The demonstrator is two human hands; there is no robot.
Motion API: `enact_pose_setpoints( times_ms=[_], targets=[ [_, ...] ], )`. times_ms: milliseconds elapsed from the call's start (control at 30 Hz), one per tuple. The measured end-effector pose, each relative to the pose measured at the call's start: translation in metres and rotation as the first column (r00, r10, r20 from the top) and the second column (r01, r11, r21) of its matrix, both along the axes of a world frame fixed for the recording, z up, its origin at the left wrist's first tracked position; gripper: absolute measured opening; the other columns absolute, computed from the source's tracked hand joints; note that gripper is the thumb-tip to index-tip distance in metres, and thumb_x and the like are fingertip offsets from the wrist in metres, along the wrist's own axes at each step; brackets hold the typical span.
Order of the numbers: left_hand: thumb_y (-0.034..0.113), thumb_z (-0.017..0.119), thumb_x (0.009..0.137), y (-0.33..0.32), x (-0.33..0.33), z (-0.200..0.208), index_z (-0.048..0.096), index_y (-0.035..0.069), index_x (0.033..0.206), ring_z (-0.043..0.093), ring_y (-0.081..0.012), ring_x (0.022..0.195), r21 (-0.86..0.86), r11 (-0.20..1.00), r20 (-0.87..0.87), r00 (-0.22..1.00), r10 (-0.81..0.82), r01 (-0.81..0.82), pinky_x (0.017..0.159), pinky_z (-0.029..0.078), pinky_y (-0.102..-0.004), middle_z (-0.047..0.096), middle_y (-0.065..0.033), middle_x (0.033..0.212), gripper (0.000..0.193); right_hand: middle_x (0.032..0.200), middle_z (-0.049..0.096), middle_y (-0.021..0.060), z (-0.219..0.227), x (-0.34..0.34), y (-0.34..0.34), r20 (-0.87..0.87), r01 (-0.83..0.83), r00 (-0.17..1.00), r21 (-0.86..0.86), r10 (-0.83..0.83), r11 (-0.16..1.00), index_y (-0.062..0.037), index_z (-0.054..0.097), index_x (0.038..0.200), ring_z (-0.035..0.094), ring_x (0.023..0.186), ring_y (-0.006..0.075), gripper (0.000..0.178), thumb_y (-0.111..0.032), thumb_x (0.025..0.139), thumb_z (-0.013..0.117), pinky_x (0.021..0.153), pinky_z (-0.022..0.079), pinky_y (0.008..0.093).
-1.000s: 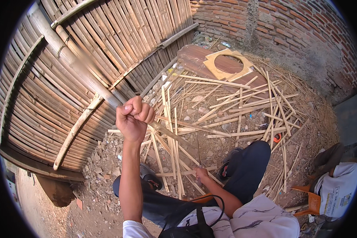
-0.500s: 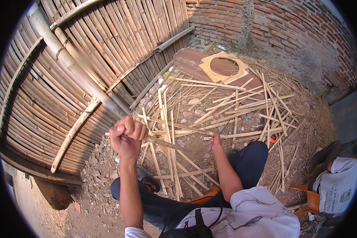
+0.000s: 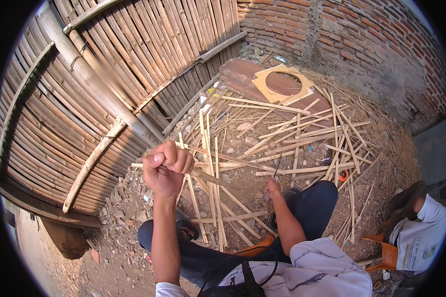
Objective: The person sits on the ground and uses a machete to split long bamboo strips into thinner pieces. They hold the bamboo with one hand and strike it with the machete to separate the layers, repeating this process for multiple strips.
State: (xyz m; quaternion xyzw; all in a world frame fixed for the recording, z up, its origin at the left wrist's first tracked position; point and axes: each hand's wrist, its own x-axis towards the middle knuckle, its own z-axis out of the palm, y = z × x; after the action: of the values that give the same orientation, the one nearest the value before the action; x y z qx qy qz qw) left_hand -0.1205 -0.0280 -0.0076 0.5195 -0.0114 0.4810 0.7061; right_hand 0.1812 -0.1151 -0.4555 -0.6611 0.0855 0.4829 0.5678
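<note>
My left hand [image 3: 167, 167] is raised in a fist, wrapped round one end of a bamboo stick [image 3: 208, 178]. The stick slants down to the right, toward my knees. Low in front of my right knee, my right hand [image 3: 272, 189] is closed on the handle of a knife. The narrow, dark knife blade [image 3: 278, 165] points up and away, apart from the stick. Split bamboo strips [image 3: 214, 198] lie crossed on the ground just beyond and below both hands.
A brown board [image 3: 243, 75] at the back bears a yellowish panel with a round hole [image 3: 305, 92]. A bamboo fence [image 3: 134, 59] stands left, a brick wall [image 3: 362, 44] behind. At right, another person in a white shirt [image 3: 421, 237] is beside an orange chair [image 3: 389, 253].
My right hand has come slightly down and nearer, and the knife blade stands more upright. My left fist with the bamboo stick has shifted slightly right.
</note>
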Motion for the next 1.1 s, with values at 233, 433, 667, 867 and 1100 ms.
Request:
enact_pose_setpoints(
  times_ms=[233, 433, 667, 867, 1100],
  targets=[
    [0.031, 0.04, 0.095, -0.007, 0.008, 0.004, 0.031, 0.015, 0.066, 0.02, -0.0113, 0.046, 0.025, 1.0, -0.022, 1.0, -0.008, 0.009, 0.046, 0.019, -0.0318, 0.028, 0.0027, 0.052, 0.035, 0.061, 0.047, 0.0002, 0.004, -0.004, 0.003, 0.149, -0.361, 0.92, -0.047, 0.363, 0.932, -0.0069, 0.057, 0.081, 0.044, 0.047, 0.011, 0.02, -0.022, 0.093, 0.063, 0.044, 0.039, 0.0301],
    [0.032, 0.041, 0.094, -0.008, 0.01, 0.006, 0.031, 0.015, 0.065, 0.021, -0.0115, 0.046, 0.023, 1.0, -0.039, 0.999, -0.01, 0.01, 0.046, 0.02, -0.0319, 0.028, 0.0026, 0.052, 0.035, 0.061, 0.046, -0.0019, 0.041, -0.022, 0.021, 0.121, -0.52, 0.851, 0.065, 0.511, 0.851, -0.0085, 0.056, 0.082, 0.041, 0.046, 0.0089, 0.022, -0.026, 0.093, 0.064, 0.044, 0.037, 0.0288],
    [0.033, 0.042, 0.093, -0.011, 0.015, 0.005, 0.032, 0.016, 0.065, 0.021, -0.0119, 0.046, 0.017, 0.999, -0.047, 0.998, -0.037, 0.038, 0.046, 0.02, -0.0318, 0.03, 0.0022, 0.052, 0.035, 0.06, 0.045, -0.0038, 0.062, -0.004, 0.042, 0.033, -0.291, 0.956, 0.236, 0.291, 0.927, -0.0117, 0.054, 0.08, 0.04, 0.045, 0.0077, 0.025, -0.03, 0.094, 0.062, 0.043, 0.037, 0.0271],
    [0.033, 0.043, 0.092, -0.01, 0.012, 0.003, 0.033, 0.015, 0.064, 0.022, -0.0116, 0.045, 0.005, 1.0, -0.048, 0.999, -0.017, 0.017, 0.046, 0.02, -0.0316, 0.03, 0.0021, 0.051, 0.035, 0.058, 0.046, -0.0007, 0.053, 0.005, 0.045, -0.088, -0.165, 0.979, 0.209, 0.186, 0.964, -0.0097, 0.055, 0.077, 0.043, 0.046, 0.0111, 0.025, -0.028, 0.093, 0.062, 0.044, 0.039, 0.0295],
    [0.034, 0.044, 0.092, -0.014, 0.012, 0.005, 0.033, 0.014, 0.064, 0.023, -0.0118, 0.045, 0.002, 1.0, -0.051, 0.999, -0.01, 0.01, 0.045, 0.021, -0.0316, 0.031, 0.0019, 0.051, 0.036, 0.057, 0.049, 0.0017, 0.034, 0.047, 0.067, -0.015, -0.246, 0.967, 0.184, 0.253, 0.952, -0.0075, 0.057, 0.076, 0.046, 0.046, 0.0167, 0.024, -0.024, 0.093, 0.06, 0.046, 0.043, 0.0354]
  ],
)
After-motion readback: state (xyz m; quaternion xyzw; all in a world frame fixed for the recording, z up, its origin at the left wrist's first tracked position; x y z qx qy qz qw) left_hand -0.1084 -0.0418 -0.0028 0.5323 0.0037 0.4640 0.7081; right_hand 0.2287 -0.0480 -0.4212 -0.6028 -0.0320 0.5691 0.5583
